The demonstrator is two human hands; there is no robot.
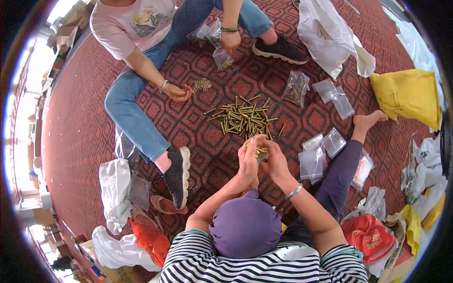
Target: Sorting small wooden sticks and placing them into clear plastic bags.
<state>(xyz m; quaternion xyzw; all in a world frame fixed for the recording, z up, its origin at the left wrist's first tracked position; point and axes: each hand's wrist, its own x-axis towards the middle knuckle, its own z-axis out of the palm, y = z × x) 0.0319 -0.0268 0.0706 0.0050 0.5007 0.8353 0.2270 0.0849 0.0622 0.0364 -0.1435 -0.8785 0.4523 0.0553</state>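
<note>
My left hand [247, 159] and my right hand [276, 165] are cupped together in front of my bent knee, fingers curled round several brass-coloured bolts [259, 151]. A greyish patch shows between my palms; I cannot tell whether it is a clear bag. Just beyond my hands lies a loose heap of long brass-coloured bolts [243, 115] on the carpet. Across from me, a co-worker's hand [177, 92] is beside a small pile of washers [202, 85]. Their other hand [230, 41] hangs over a clear bag with small metal parts [222, 59].
Right of the heap are a filled clear bag [296, 88] and flat clear bags [313, 163]. A white sack [325, 35] and a yellow bag [406, 96] lie farther right. The co-worker's shoe [178, 177], a pink shoe [168, 205] and white cloth [115, 193] are at left.
</note>
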